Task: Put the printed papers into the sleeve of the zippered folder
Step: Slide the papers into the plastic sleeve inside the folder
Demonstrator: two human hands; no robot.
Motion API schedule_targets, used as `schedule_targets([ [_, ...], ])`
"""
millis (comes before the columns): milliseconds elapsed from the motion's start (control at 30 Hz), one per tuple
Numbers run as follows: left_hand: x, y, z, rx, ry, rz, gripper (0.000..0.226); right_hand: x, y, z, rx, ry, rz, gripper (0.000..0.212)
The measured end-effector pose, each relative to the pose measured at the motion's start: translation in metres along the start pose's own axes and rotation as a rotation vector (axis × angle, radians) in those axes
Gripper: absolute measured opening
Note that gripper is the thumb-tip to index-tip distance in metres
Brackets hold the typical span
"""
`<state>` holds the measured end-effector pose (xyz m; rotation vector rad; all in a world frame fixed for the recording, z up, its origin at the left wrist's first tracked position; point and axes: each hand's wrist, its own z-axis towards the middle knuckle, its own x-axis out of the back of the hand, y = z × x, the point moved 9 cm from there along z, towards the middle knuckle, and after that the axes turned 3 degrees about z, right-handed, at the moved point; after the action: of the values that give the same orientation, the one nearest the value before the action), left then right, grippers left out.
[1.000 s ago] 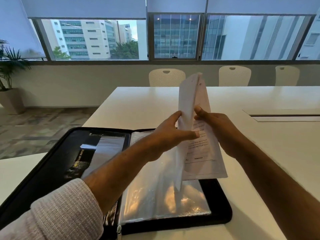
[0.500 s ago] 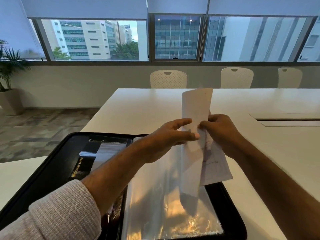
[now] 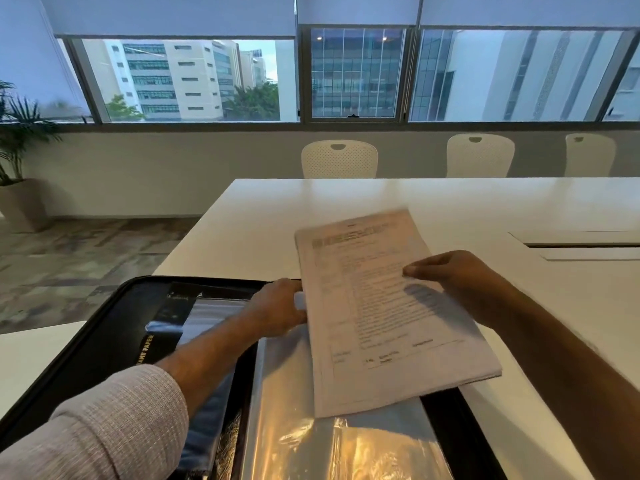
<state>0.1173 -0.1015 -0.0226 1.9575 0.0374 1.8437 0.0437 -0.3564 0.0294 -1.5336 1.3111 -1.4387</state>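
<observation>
A black zippered folder lies open on the white table in front of me. Glossy clear plastic sleeves fill its right half and reflect orange light. The stack of printed papers lies nearly flat, text up, over the sleeves and the folder's right edge. My right hand grips the stack's right edge with the thumb on top. My left hand holds the left edge of the stack, its fingers tucked beneath the paper.
The white table stretches far ahead, with a recessed cable slot at the right. Three white chairs stand along its far side below the windows. A potted plant is on the floor at the left.
The papers were held upright and curled between both hands; they have swung down to lie nearly flat, face up, over the sleeves. Both hands dropped and spread apart to the stack's edges.
</observation>
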Motion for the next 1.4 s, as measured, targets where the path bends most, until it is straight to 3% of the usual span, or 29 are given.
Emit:
schedule_targets([
  [67, -0.009, -0.001, 0.004, 0.0, -0.048, 0.145, 0.071, 0.002, 0.009, 0.011, -0.003, 0.01, -0.029, 0.015],
  [200, -0.015, -0.006, 0.015, 0.034, -0.115, 0.29, 0.086, 0.007, 0.035, 0.025, -0.073, -0.014, 0.05, 0.073],
  [300, -0.013, -0.012, 0.024, 0.053, -0.128, 0.357, 0.088, 0.022, 0.057, 0.036, -0.165, 0.01, 0.121, 0.091],
  [467, -0.011, -0.02, 0.032, 0.063, -0.094, 0.263, 0.093, 0.027, 0.07, 0.033, -0.273, -0.084, 0.246, 0.046],
  [733, 0.006, -0.028, 0.035, 0.065, 0.165, -0.08, 0.05, 0.05, 0.05, 0.047, -0.088, 0.028, 0.485, 0.048],
  [833, 0.005, -0.024, 0.037, 0.054, 0.134, -0.131, 0.032, 0.047, 0.033, 0.05, -0.005, 0.068, 0.605, 0.044],
  [933, -0.001, -0.02, 0.041, 0.037, 0.052, -0.341, 0.021, 0.042, 0.019, 0.057, 0.043, 0.103, 0.72, 0.051],
  [1133, 0.009, -0.019, 0.051, 0.09, 0.055, -0.648, 0.029, 0.033, 0.004, 0.067, 0.068, 0.142, 0.767, 0.056],
  [1200, 0.014, -0.022, 0.053, 0.21, 0.069, -1.024, 0.028, 0.027, 0.0, 0.069, 0.064, 0.127, 0.757, 0.055],
  [1300, 0.012, -0.018, 0.057, 0.314, -0.1, -1.591, 0.046, 0.019, -0.006, 0.071, 0.052, 0.1, 0.667, 0.047],
  [1400, 0.015, -0.008, 0.055, 0.26, -0.242, -1.429, 0.062, 0.008, -0.014, 0.073, 0.067, 0.052, 0.525, 0.044],
])
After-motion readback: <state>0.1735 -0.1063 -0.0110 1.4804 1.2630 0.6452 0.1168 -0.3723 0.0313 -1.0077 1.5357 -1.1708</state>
